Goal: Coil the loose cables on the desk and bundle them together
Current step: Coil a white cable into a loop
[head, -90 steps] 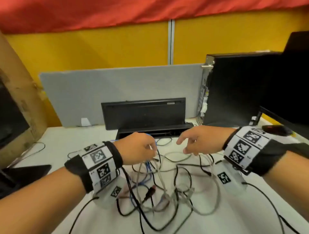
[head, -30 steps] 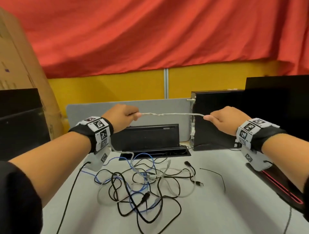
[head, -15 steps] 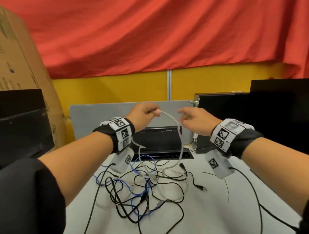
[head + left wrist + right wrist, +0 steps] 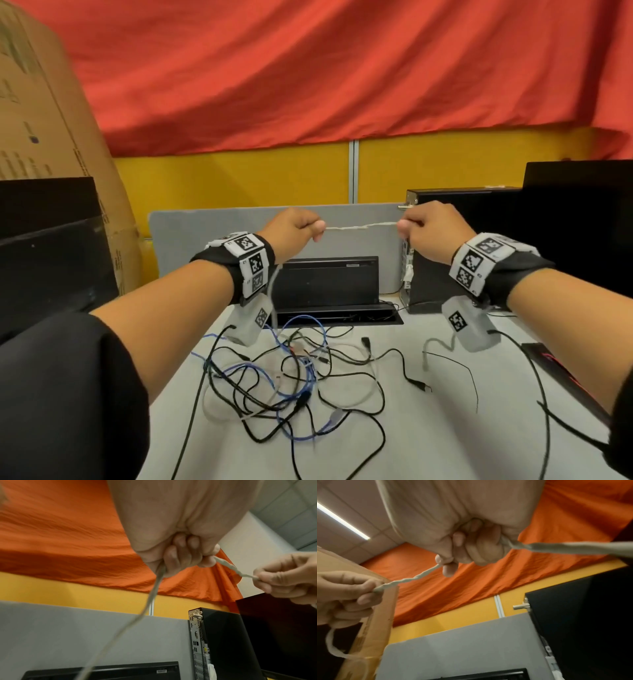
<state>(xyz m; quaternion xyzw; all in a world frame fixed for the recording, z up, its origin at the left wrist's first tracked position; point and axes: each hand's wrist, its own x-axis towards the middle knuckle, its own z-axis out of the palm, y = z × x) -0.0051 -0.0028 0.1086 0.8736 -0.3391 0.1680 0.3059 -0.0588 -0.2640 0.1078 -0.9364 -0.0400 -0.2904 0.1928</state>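
A tangle of black, blue and white loose cables (image 4: 294, 383) sprawls on the pale grey desk top (image 4: 445, 438), with bare surface along its right side. Above it, raised well clear of the desk, 2 hands stretch a kinked white cable (image 4: 359, 226) taut: the left hand (image 4: 294, 229) and the right hand (image 4: 431, 233) each pinch it with curled fingers. Behind stand a grey fabric divider panel (image 4: 191, 246) and a black computer tower (image 4: 445, 205).

Bare desk (image 4: 445, 442) lies open at lower right of my view. Tangled cables (image 4: 291, 380) crowd centre; a computer tower (image 4: 455, 253) blocks right.
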